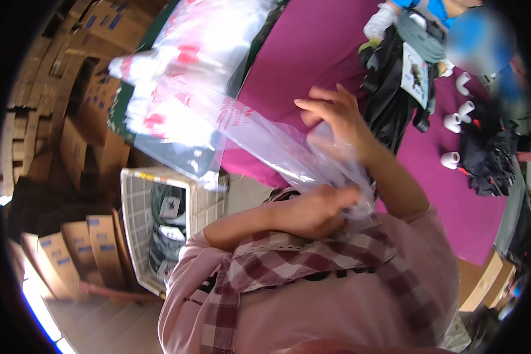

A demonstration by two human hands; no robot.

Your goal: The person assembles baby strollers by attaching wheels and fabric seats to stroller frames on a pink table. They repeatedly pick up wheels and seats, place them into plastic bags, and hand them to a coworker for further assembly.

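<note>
A long clear plastic bag [271, 144] with red print stretches from the bag stack toward my body. My left hand [318, 212] is closed around its near end, close to my chest, where the film bunches up. Above it, my right hand [339, 118] has its fingers spread apart. Loose film lies against its palm and partly covers the lower fingers, which are a little blurred. The stack of clear bags with red print [183, 71] lies on a dark green surface [119, 112] at the far left, and the bag's far end overlaps it.
A purple-covered table [301, 53] extends ahead and right. Black straps with a printed card [415, 74] lie on it, beside another person's gloved hand [380, 20]. White rolls [450, 160] and black items [487, 156] sit right. A white crate [130, 224] of packed goods and cardboard boxes [103, 242] stand left.
</note>
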